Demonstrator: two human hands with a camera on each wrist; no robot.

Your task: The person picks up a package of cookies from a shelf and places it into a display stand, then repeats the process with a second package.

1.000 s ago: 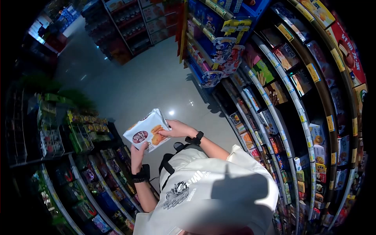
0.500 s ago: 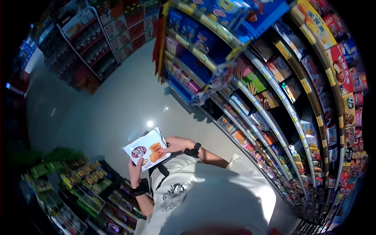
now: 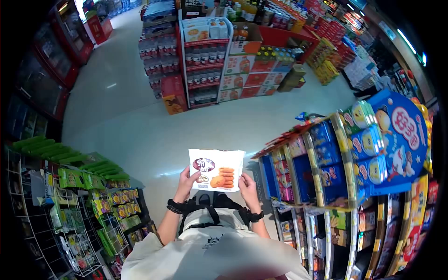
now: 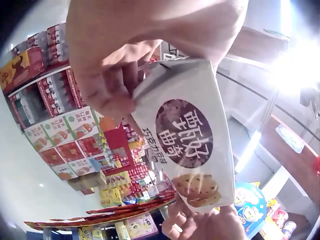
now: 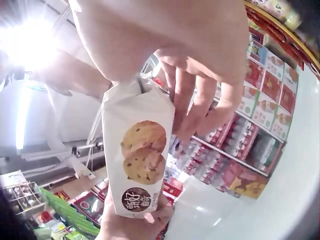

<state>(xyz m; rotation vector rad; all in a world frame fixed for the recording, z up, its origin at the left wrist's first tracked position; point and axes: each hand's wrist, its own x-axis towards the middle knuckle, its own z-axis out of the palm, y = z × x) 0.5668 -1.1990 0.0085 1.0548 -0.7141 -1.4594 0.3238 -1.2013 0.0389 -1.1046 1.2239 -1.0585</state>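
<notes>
A white cookie packet, printed with a brown oval and a stack of cookies, is held level in front of the body. My left hand grips its left edge, thumb on the front face. On the right edge, my right hand pinches the packet near its lower corner. The left wrist view shows one narrow side of the packet with my left hand at its end. In the right wrist view the other side of the packet faces the camera, below my right hand.
A blue snack display stands close on the right, with shelves below it. Hanging green snack bags line a rack on the left. Across the tiled floor are a bottle shelf and stacked drink cartons.
The head view has turned right and up, showing more of the far shelves and cartons. The packet, tilted before, now lies level across the view; both hands still grip it at its sides.
</notes>
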